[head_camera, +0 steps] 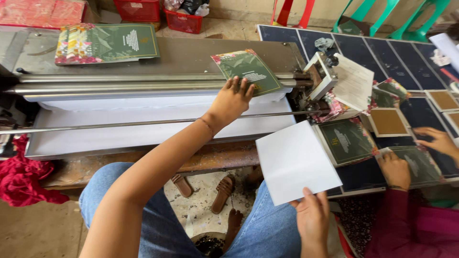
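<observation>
My left hand [232,101] reaches over the steel rollers [143,83] of a long roller machine, fingertips pressing on a dark green card with a flowered edge [248,70] that lies tilted across the rollers. My right hand [311,217] holds a blank white sheet [294,161] by its lower corner, above my lap at the right. A white tray [143,131] runs below the rollers, with a thin rod across it.
A stack of green flowered cards [107,43] lies on the machine's far left top. At right, another person's hands [397,167] press green cards on a dark blue table [382,52]. More cards and brown boards [388,122] lie there. Red cloth [24,177] hangs at left.
</observation>
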